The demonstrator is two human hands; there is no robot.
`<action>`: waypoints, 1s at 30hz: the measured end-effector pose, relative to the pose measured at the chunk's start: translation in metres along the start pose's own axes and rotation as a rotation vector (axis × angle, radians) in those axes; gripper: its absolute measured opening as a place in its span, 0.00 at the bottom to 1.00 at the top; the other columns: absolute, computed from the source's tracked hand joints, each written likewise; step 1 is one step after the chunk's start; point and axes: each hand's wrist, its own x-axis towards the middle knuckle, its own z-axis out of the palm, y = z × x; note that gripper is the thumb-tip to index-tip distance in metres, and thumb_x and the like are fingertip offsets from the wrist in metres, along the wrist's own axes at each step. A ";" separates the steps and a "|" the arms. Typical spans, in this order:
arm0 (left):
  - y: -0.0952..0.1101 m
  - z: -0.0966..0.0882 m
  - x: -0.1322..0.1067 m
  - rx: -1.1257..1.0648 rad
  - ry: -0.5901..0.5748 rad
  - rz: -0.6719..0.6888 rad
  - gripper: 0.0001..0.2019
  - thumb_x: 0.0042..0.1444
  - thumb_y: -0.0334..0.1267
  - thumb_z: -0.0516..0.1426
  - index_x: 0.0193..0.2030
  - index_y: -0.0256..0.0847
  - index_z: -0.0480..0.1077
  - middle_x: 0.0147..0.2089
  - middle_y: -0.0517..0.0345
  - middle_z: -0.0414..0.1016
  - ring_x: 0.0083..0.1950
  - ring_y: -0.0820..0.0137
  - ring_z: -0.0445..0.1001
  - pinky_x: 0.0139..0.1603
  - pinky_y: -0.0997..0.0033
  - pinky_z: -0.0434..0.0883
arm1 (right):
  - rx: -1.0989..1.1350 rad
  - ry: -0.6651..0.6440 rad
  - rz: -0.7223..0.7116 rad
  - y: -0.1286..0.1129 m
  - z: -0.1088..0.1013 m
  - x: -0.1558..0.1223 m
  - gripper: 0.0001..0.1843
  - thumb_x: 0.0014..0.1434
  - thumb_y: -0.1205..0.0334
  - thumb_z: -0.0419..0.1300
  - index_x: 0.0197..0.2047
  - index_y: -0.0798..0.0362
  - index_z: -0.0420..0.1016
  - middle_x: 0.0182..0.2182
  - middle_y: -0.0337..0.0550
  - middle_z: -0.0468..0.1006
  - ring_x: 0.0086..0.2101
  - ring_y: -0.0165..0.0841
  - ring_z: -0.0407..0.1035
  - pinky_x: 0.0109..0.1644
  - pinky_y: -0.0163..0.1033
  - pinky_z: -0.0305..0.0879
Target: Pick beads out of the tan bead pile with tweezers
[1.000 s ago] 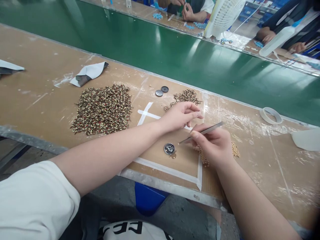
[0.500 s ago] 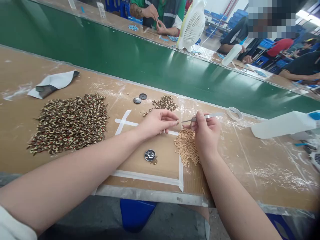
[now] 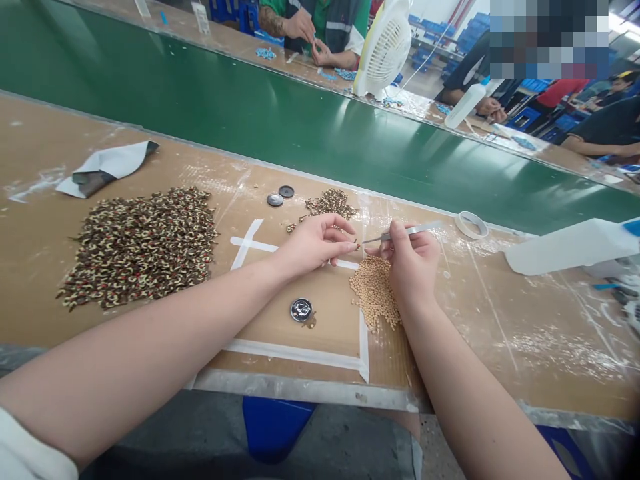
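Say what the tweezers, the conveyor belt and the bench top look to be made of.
Tweezers in the right hand: bare metal, probably steel; thin, silvery, bright glint.
Conveyor belt: likely green PVC or rubber; smooth, with soft sheen.
Bench top: brown board, perhaps fibreboard, under clear glossy film; wrinkled highlights.

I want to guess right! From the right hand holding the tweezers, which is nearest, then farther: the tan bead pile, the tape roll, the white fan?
From the right hand with tweezers, head view:
1. Tan bead pile, just beside its wrist, on the left.
2. Tape roll, to its right, by the belt's edge.
3. White fan, far off across the green belt.
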 end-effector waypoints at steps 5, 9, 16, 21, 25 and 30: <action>-0.003 -0.001 0.001 0.016 0.008 -0.010 0.14 0.56 0.38 0.67 0.47 0.42 0.70 0.36 0.59 0.80 0.24 0.79 0.70 0.25 0.75 0.64 | -0.039 -0.016 -0.015 -0.001 0.000 -0.001 0.20 0.66 0.44 0.62 0.31 0.50 0.70 0.22 0.34 0.67 0.21 0.26 0.65 0.29 0.37 0.77; -0.004 -0.001 0.001 0.005 0.010 -0.005 0.14 0.56 0.37 0.67 0.46 0.42 0.69 0.36 0.59 0.79 0.23 0.80 0.70 0.25 0.76 0.64 | -0.001 -0.012 0.001 -0.003 0.000 -0.001 0.19 0.65 0.44 0.63 0.31 0.50 0.71 0.22 0.34 0.68 0.21 0.27 0.66 0.30 0.37 0.77; -0.001 0.003 0.000 -0.025 0.043 0.047 0.14 0.54 0.35 0.66 0.39 0.42 0.64 0.33 0.61 0.77 0.26 0.79 0.70 0.28 0.76 0.69 | -0.022 -0.026 -0.011 -0.002 0.002 -0.002 0.20 0.66 0.44 0.62 0.31 0.50 0.71 0.22 0.34 0.67 0.21 0.27 0.66 0.29 0.37 0.77; -0.001 0.004 -0.002 0.010 0.080 0.135 0.18 0.55 0.36 0.65 0.35 0.43 0.55 0.34 0.60 0.79 0.30 0.78 0.72 0.30 0.75 0.70 | 0.028 -0.016 0.005 -0.001 0.004 -0.003 0.19 0.66 0.46 0.63 0.31 0.50 0.72 0.22 0.35 0.68 0.21 0.27 0.65 0.29 0.37 0.77; 0.001 0.004 -0.004 0.104 0.121 0.180 0.20 0.55 0.36 0.64 0.32 0.44 0.52 0.34 0.60 0.79 0.28 0.78 0.70 0.30 0.73 0.68 | 0.031 -0.017 -0.016 -0.001 0.005 -0.004 0.18 0.67 0.47 0.62 0.31 0.50 0.72 0.22 0.35 0.68 0.22 0.26 0.64 0.29 0.37 0.77; 0.003 0.006 -0.007 0.178 0.154 0.236 0.22 0.56 0.36 0.63 0.30 0.44 0.49 0.33 0.59 0.78 0.28 0.78 0.70 0.30 0.71 0.66 | 0.000 -0.012 -0.023 -0.002 0.006 -0.006 0.19 0.67 0.45 0.62 0.31 0.50 0.72 0.22 0.35 0.68 0.21 0.27 0.65 0.29 0.37 0.77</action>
